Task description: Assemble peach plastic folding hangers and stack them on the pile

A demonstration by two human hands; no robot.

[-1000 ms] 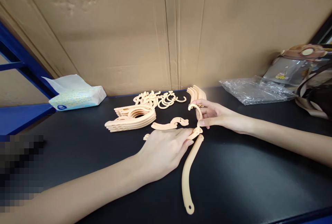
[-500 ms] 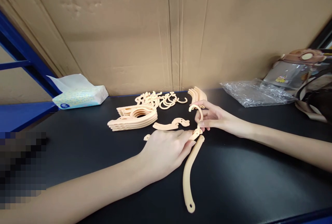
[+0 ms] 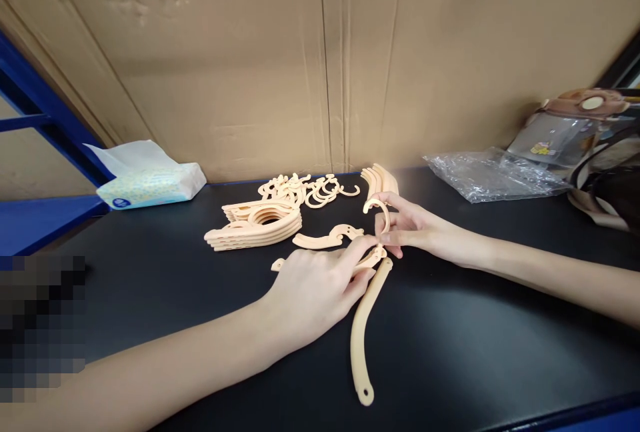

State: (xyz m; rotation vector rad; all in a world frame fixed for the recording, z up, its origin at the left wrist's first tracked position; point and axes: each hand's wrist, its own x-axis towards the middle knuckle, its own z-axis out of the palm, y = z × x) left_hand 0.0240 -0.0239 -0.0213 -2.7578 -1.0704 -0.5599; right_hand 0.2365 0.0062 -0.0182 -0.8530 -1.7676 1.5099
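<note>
Between the thumb and fingers of my right hand (image 3: 417, 224) is a peach plastic hook (image 3: 385, 214), its curve upward. My left hand (image 3: 317, 285) grips a curved peach arm piece (image 3: 370, 260), whose far end (image 3: 277, 264) shows left of the knuckles. The hook's base meets this piece at my left fingertips; the exact joint is partly hidden. A long curved arm (image 3: 359, 345) lies below, its upper end close to the held piece. Just behind my left hand rests a shorter curved piece with a wavy end (image 3: 320, 241).
Stacked peach frames (image 3: 255, 235) lie left of centre, with loose hooks (image 3: 285, 189) behind them. More curved arms (image 3: 381, 182) stand near the cardboard wall (image 3: 225, 72). A tissue pack (image 3: 150, 185) is at left; a clear plastic bag (image 3: 493, 175) and a bottle (image 3: 555, 135) are at right.
My left index finger has moved up and right to the hook's base, uncovering more of the held arm piece. My right hand still holds the hook. The view has shifted slightly.
</note>
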